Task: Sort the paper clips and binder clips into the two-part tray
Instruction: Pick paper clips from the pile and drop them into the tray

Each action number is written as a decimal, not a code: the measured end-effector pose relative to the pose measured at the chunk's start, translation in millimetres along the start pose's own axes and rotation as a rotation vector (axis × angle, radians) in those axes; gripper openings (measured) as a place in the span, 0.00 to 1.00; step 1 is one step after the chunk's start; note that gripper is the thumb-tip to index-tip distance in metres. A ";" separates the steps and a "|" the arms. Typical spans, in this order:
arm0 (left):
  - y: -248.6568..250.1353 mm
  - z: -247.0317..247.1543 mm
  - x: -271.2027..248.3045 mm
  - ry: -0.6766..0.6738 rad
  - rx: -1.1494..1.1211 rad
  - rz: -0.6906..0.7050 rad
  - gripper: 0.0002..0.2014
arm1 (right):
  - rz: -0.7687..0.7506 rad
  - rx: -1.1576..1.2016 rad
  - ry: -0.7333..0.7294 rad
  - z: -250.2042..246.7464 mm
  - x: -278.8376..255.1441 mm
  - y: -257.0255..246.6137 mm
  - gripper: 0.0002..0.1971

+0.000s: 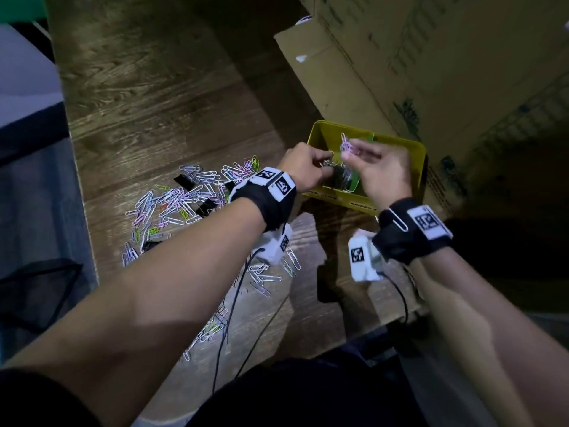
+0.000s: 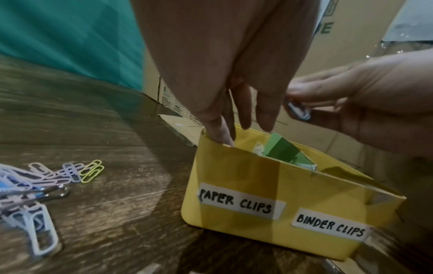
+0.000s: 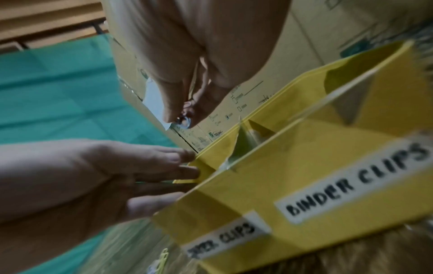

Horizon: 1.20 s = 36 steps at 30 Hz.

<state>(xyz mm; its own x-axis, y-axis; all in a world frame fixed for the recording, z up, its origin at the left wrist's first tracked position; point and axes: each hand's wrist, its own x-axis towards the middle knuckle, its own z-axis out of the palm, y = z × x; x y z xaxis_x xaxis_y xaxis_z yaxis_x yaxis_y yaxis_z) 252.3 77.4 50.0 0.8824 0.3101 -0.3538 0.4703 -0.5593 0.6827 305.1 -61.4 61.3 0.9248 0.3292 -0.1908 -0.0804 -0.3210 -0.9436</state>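
Observation:
A yellow two-part tray point(image 1: 400, 140) stands on the wooden table, its front wall point(image 2: 234, 176) labelled "PAPER CLIPS" on the left and "BINDER CLIPS" on the right, with a green divider point(image 2: 283, 150) between. My left hand point(image 1: 326, 167) reaches over the rim into the paper-clip part, fingers point(image 2: 267, 118) fairly straight, holding nothing I can see. My right hand point(image 1: 349, 154) hovers above the tray and pinches a few purple paper clips point(image 1: 346, 144) between thumb and fingers point(image 3: 168, 111). A heap of clips point(image 1: 340, 178) lies in the left part.
Many loose coloured paper clips point(image 1: 184, 198) and a few black binder clips point(image 1: 181, 181) are spread on the table left of the tray. Large cardboard boxes point(image 1: 400, 57) stand right behind the tray. One paper clip point(image 1: 398, 220) hangs on my right wrist strap.

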 end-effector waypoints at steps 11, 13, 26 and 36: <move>-86.2 -3.5 -95.0 0.058 -0.217 -0.148 0.06 | -0.057 -0.788 -0.403 27.9 34.1 4.2 0.21; -104.5 1.1 -117.3 0.009 -0.063 -0.179 0.08 | -0.160 -0.794 -0.385 26.8 25.5 4.0 0.20; -145.1 17.7 -146.5 0.168 0.338 -0.092 0.17 | -0.289 -0.871 -0.835 48.3 -79.9 54.0 0.04; -131.9 59.3 -145.6 -0.067 0.529 0.059 0.29 | -0.220 -0.983 -0.726 67.7 -109.6 84.4 0.31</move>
<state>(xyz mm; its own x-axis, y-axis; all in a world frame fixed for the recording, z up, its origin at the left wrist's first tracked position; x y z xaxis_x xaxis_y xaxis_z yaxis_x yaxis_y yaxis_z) 62.7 60.5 -26.5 0.8983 0.2268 -0.3763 0.3476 -0.8908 0.2927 171.8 -64.5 -15.7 0.4381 0.7752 -0.4551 0.6530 -0.6224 -0.4316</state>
